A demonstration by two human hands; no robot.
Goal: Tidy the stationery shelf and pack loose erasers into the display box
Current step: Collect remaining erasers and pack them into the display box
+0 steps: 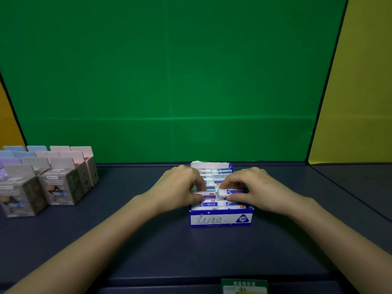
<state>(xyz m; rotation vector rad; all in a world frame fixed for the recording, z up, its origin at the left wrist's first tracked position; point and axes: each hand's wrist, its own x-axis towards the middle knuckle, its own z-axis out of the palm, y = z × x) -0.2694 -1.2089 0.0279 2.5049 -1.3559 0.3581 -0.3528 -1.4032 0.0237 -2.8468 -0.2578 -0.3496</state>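
Note:
A blue and white display box (220,218) marked 2B stands on the dark shelf, near its middle. Two rows of white erasers with blue sleeves fill it. My right hand (252,188) pinches one eraser (225,192) between thumb and fingers, holding it slightly raised over the right row. My left hand (177,187) rests over the left row, its fingertips pressing on the erasers (206,195) there. Parts of both rows are hidden under my hands.
Several small grey, pink and blue product boxes (56,185) stand in rows at the left of the shelf. A green back panel (169,81) and a yellow side panel (356,92) close the shelf in. A green price label (244,286) sits on the front edge.

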